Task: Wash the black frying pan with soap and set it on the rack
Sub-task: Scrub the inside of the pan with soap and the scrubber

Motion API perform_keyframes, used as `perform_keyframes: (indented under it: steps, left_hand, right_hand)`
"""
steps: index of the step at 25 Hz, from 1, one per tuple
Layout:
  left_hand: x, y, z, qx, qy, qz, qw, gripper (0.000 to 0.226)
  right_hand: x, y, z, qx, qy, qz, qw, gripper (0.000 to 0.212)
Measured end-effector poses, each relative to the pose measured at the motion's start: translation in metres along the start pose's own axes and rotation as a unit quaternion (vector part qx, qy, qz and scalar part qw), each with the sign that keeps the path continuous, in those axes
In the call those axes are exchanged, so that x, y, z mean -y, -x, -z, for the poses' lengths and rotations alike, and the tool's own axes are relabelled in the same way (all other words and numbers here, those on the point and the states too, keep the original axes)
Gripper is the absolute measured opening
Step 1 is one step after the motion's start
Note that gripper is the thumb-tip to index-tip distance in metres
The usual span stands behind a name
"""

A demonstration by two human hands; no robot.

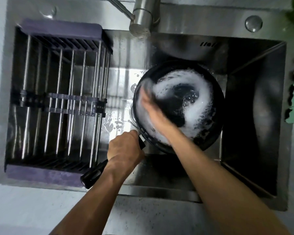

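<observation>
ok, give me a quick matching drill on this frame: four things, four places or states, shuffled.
Things:
1. frying pan
2. left hand
3. rack
4. faucet

States:
A. spans the sink's left side
B. grips the pan handle
C. full of white suds
D. above the sink's back edge

Pairs: 1-C, 2-B, 3-A, 4-D

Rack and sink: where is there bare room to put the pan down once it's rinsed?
The rack across the sink's left end shows bare bars. The dark sink floor right of the pan looks bare too. The middle is crowded: soapy pan, left hand on its handle, right hand scrubbing, faucet overhead.
</observation>
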State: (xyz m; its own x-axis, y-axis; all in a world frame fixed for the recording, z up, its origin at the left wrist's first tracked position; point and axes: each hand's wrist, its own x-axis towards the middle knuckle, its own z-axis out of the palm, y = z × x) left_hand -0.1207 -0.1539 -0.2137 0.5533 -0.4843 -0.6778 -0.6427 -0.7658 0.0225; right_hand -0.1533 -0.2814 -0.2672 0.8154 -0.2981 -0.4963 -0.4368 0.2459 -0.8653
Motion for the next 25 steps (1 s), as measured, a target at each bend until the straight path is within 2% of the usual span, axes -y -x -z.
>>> perform_keyframes:
  steps: [2, 4, 6, 7, 10, 11, 13, 14, 15, 16, 18, 19, 21, 22, 23, 24, 25]
  left_hand:
    - [-0.001, 0.000, -0.001, -0.005, -0.001, -0.002, 1.000, 0.027]
    - [0.000, 0.000, 0.000, -0.006, -0.003, 0.000, 1.000, 0.026]
    - [-0.001, 0.000, 0.002, -0.005, -0.004, -0.001, 1.000, 0.026]
    - [-0.001, 0.000, 0.002, -0.002, -0.005, -0.005, 1.000, 0.026]
    - [-0.001, -0.001, 0.000, -0.001, -0.010, -0.007, 1.000, 0.027]
    - [-0.001, -0.001, 0.000, -0.002, -0.010, -0.005, 1.000, 0.027]
    - [-0.001, 0.000, 0.000, 0.004, -0.003, -0.001, 1.000, 0.027]
    - [0.000, 0.000, 0.001, 0.008, 0.004, 0.001, 1.000, 0.026]
    - [-0.001, 0.000, 0.002, 0.013, 0.010, 0.004, 1.000, 0.026]
    - [-0.001, 0.000, 0.003, 0.014, 0.015, 0.005, 1.000, 0.026]
    - [-0.001, 0.000, 0.003, 0.013, 0.019, 0.002, 1.000, 0.026]
    - [-0.001, 0.000, 0.004, 0.007, 0.015, 0.002, 1.000, 0.026]
    - [-0.002, 0.001, 0.004, 0.000, 0.001, 0.001, 1.000, 0.026]
    - [-0.002, 0.001, 0.004, 0.000, -0.002, 0.002, 1.000, 0.026]
    - [-0.002, 0.001, 0.002, 0.000, -0.002, 0.003, 1.000, 0.026]
    - [-0.002, 0.000, 0.001, 0.000, -0.002, 0.002, 1.000, 0.026]
    - [-0.001, -0.001, 0.001, 0.000, -0.002, 0.001, 1.000, 0.026]
  right_hand:
    - [0.016, -0.050, 0.022, -0.187, -0.063, -0.020, 0.980, 0.076]
    - [0.011, -0.056, 0.019, -0.279, -0.104, -0.069, 0.952, 0.074]
    - [0.007, -0.047, 0.008, -0.207, -0.130, -0.019, 0.969, 0.067]
    - [0.005, -0.044, 0.005, -0.176, -0.101, -0.020, 0.979, 0.064]
    - [0.019, -0.049, 0.014, -0.197, -0.023, -0.085, 0.976, 0.079]
    - [0.017, -0.046, 0.010, -0.169, -0.001, -0.078, 0.982, 0.083]
    - [0.011, -0.003, -0.011, -0.028, 0.018, -0.029, 0.999, 0.071]
    - [-0.001, 0.022, -0.011, 0.041, 0.056, -0.041, 0.997, 0.061]
    - [-0.011, 0.049, 0.003, 0.110, 0.136, -0.062, 0.983, 0.054]
    - [-0.028, 0.070, 0.029, 0.159, 0.246, -0.102, 0.951, 0.052]
    - [-0.045, 0.091, 0.074, 0.159, 0.442, -0.182, 0.864, 0.054]
    - [-0.049, 0.087, 0.078, 0.161, 0.460, -0.198, 0.851, 0.055]
    - [-0.042, 0.056, 0.050, 0.182, 0.376, -0.111, 0.902, 0.056]
    - [-0.030, 0.033, 0.035, 0.166, 0.328, -0.063, 0.928, 0.058]
    - [-0.022, 0.009, 0.035, 0.127, 0.323, -0.031, 0.937, 0.059]
    - [-0.015, -0.013, 0.050, 0.074, 0.364, -0.020, 0.928, 0.061]
    - [-0.013, -0.023, 0.073, 0.015, 0.422, -0.047, 0.905, 0.061]
